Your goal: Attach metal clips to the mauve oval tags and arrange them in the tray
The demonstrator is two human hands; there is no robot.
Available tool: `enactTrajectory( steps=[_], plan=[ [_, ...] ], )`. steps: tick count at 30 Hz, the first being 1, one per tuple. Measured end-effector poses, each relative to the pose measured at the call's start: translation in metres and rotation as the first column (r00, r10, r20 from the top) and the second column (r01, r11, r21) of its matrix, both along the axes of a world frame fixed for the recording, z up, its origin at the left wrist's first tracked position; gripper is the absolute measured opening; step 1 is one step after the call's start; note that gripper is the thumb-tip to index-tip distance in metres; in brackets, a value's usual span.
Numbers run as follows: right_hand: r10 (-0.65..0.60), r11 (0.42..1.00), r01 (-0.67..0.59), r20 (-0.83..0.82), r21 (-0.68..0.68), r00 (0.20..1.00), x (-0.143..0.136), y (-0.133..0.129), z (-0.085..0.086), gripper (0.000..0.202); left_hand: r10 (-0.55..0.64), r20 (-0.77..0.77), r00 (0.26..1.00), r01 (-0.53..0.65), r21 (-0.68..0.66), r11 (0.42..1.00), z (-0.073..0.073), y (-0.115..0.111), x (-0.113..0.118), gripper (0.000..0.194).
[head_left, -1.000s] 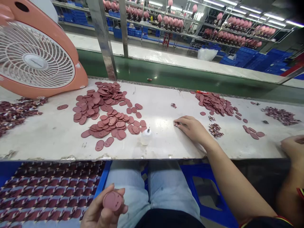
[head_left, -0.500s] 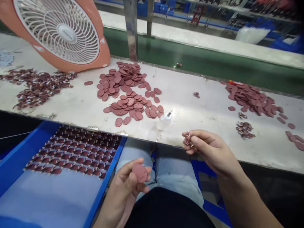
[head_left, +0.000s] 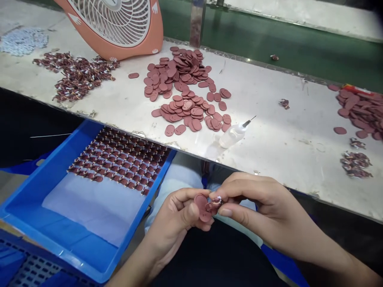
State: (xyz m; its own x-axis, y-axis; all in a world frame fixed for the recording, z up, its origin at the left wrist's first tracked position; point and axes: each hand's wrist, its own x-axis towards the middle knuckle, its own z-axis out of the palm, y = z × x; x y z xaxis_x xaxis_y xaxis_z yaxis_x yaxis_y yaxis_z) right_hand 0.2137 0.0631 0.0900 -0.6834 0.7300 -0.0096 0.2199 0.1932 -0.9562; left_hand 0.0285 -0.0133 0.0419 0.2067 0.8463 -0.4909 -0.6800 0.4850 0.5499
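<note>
My left hand (head_left: 179, 215) pinches a reddish-brown oval disc (head_left: 201, 205) with small holes, its flat face turned up. Between the thumb and fingers of my right hand (head_left: 254, 203) is a small brown figurine (head_left: 214, 204) with a white patch on top. The figurine meets the disc's right side; whether it is seated in the holes I cannot tell. Both hands are over my lap, in front of the bench edge. On the bench just beyond them, a white needle-tipped bottle (head_left: 233, 134) leans to the right.
Loose oval discs (head_left: 194, 107) are heaped mid-bench, with another disc heap (head_left: 359, 113) at right. Small figurines (head_left: 80, 77) lie at left below an orange fan (head_left: 134, 48). A blue tray (head_left: 119, 255) at lower left holds rows of figurines on discs (head_left: 119, 155).
My hands have come together over my lap, bringing the figurine against the disc. The view has tilted down and shifted left, so bench items appear higher and farther right.
</note>
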Motion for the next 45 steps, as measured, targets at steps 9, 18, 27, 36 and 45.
enactTrajectory(
  steps=[9,18,27,36,45],
  plan=[
    [0.065,0.996,-0.072,0.099,0.061,0.993,-0.001,0.003,0.007,0.012,-0.002,-0.005,1.000,0.002,-0.012,1.000,-0.004,0.000,0.000,0.038],
    [0.114,0.987,-0.129,0.159,0.091,0.981,-0.004,0.006,0.011,0.008,-0.001,-0.011,1.000,0.000,-0.046,0.999,-0.004,0.000,0.000,0.041],
    [0.114,0.989,-0.127,0.166,0.070,0.979,-0.006,0.010,0.007,0.006,-0.031,-0.019,0.999,0.030,-0.059,0.998,-0.005,0.001,0.001,0.040],
    [0.170,0.961,-0.216,0.243,0.173,0.955,-0.009,0.012,0.011,0.007,-0.011,0.023,1.000,0.013,-0.105,0.994,-0.006,0.000,0.001,0.040],
    [0.181,0.934,-0.242,0.238,0.262,0.954,-0.011,0.002,0.019,0.013,0.062,0.062,0.996,-0.054,-0.122,0.991,0.002,-0.005,0.002,0.033]
  ],
)
